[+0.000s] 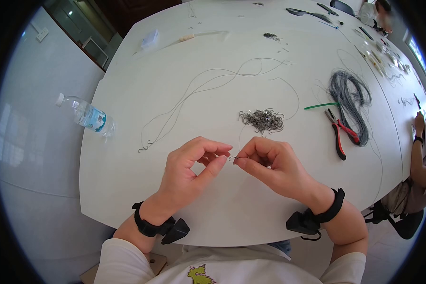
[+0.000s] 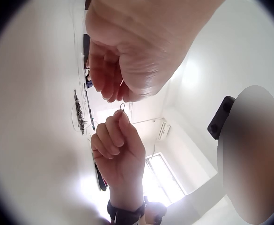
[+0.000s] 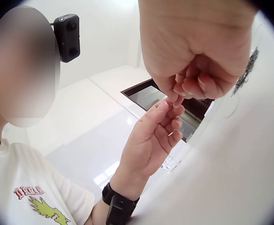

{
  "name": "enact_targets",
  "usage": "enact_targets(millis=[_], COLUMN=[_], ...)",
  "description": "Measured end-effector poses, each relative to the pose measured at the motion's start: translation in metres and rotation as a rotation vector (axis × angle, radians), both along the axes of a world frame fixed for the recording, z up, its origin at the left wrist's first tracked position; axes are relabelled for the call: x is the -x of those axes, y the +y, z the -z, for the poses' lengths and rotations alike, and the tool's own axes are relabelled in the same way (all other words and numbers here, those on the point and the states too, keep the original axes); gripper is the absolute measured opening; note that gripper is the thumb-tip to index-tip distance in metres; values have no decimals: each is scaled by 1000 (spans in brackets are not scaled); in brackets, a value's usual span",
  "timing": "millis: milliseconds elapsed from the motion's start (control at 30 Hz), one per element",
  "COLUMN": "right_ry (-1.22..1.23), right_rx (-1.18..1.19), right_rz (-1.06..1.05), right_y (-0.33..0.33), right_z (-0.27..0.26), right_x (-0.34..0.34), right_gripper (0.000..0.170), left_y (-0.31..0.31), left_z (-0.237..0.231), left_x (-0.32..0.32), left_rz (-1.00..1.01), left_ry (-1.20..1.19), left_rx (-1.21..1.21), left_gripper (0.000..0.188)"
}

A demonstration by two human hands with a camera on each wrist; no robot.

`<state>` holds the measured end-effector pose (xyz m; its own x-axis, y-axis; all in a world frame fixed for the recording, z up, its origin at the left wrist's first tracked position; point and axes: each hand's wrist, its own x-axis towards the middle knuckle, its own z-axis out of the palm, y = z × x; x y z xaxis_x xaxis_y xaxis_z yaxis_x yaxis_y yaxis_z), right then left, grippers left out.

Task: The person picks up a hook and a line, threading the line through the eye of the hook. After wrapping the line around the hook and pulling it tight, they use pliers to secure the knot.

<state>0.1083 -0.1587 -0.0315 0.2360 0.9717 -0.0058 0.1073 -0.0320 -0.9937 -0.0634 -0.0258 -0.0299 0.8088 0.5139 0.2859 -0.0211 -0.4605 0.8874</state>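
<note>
Between thumb and forefinger, my right hand (image 1: pixel 281 168) pinches a small dark fish hook (image 1: pixel 231 159), its curved end pointing left. In the left wrist view the bend of that hook (image 2: pixel 122 107) stands up out of the right fingertips. Facing it, my left hand (image 1: pixel 184 168) has its thumb and fingers loosely bent and apart, the tips close beside the hook. A pile of fish hooks (image 1: pixel 262 121) lies on the white table (image 1: pixel 213 203) just beyond both hands. A thin line (image 1: pixel 298 102) curves around the pile. The hook's shank is hidden by the right fingers.
Looped line (image 1: pixel 189 96) with a few hooks (image 1: pixel 146 147) at its near end lies to the left. Red-handled pliers (image 1: pixel 338 139), a green tie (image 1: pixel 319 106) and a grey line bundle (image 1: pixel 350 90) are at right. A water bottle (image 1: pixel 87 115) lies at left; another person (image 1: pixel 419 156) sits at right.
</note>
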Motion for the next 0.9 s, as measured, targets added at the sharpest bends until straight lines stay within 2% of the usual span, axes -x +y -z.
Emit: enact_targets(millis=[200, 300, 367, 433, 600, 900], right_ry=[-43, -147, -349, -352, -391, -306], right_rx=[34, -7, -102, -107, -117, -3], right_rz=[-6, -19, 22, 28, 53, 25], right_y=[0, -1, -1, -2, -4, -4], right_z=[-3, -2, -2, -5, -10, -15], right_x=[0, 2, 4, 4, -2, -3], right_gripper=[13, 10, 8, 8, 6, 7], left_y=[-2, -2, -1, 2, -1, -2], left_z=[-7, -6, -5, -5, -6, -5], left_x=[2, 1, 2, 3, 2, 2], left_rz=[46, 49, 39, 64, 24, 35], left_ry=[59, 66, 61, 43, 55, 61], left_rx=[-62, -87, -103, -180, -137, -127], left_gripper=[10, 11, 12, 13, 11, 12])
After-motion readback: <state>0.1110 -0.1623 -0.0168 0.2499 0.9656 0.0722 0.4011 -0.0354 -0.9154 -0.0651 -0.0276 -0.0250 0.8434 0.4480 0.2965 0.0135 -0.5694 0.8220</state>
